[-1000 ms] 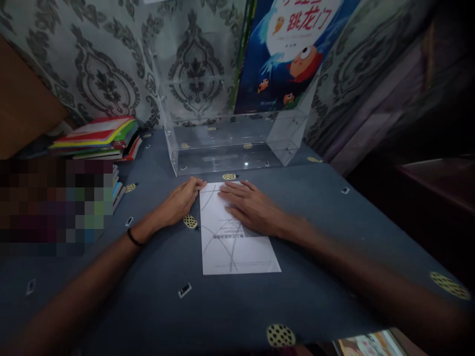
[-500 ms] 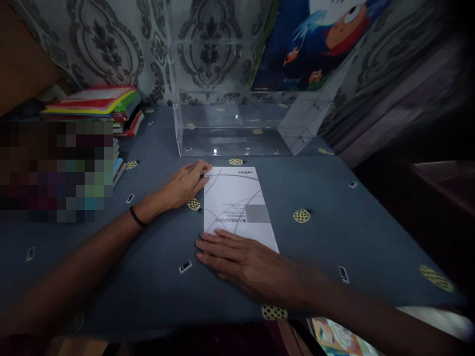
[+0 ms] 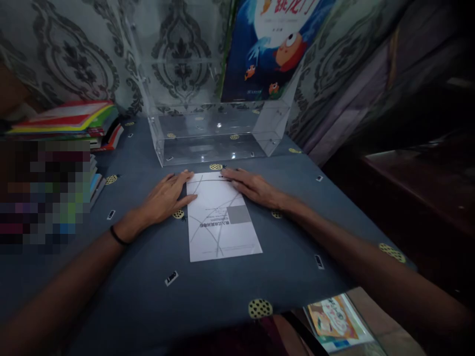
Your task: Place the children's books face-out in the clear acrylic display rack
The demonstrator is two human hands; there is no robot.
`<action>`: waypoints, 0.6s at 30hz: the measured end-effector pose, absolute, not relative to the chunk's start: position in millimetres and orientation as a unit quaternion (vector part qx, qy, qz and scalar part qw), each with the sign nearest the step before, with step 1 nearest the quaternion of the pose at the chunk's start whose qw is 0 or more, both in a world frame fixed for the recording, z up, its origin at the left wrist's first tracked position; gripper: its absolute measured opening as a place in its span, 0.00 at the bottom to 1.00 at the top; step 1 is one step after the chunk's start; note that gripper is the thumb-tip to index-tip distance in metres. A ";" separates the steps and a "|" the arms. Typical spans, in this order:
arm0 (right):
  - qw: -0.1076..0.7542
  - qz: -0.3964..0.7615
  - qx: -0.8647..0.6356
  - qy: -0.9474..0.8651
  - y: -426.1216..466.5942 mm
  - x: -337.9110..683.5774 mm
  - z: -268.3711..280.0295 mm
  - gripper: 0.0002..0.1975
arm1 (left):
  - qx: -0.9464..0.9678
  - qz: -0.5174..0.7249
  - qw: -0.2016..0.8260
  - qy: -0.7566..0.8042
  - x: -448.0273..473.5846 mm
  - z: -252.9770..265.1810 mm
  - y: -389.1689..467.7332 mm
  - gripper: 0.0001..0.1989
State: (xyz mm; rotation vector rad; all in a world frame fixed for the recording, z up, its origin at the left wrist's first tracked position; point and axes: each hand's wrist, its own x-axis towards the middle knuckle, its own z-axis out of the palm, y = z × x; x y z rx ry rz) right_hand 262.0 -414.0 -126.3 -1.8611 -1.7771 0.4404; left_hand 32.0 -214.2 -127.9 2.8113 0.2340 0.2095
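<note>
A white booklet with curved grey lines and a grey block lies flat on the blue cloth, its print upside down to me. At its far left corner is my left hand, fingers outstretched and thumb apart on the left edge. My right hand reaches over the far right corner, its fingers extended and lying on the cover. Both hands are open, resting on the booklet and not wrapped round it. The right fingers hide part of the printing along the far edge.
Behind the booklet stands a clear acrylic rack holding a blue picture book with orange fish. Stacked books sit at the left, partly blurred out. Below the table's near right edge lies another colourful book.
My right hand has moved from the booklet's near end to its far right corner, uncovering the near part. My left hand stays at the far left corner. The view has shifted right.
</note>
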 end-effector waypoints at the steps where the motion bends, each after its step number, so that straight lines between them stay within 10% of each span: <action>1: 0.281 0.168 -0.692 -0.643 -413.3 266.7 -125.8 0.25 | 0.984 0.072 0.144 0.077 31.9 -126.8 -214.9 0.29; 18: 0.270 0.145 -0.679 -0.667 -415.5 268.2 -126.2 0.26 | 0.949 -0.047 0.160 -0.266 30.8 -105.3 -351.8 0.30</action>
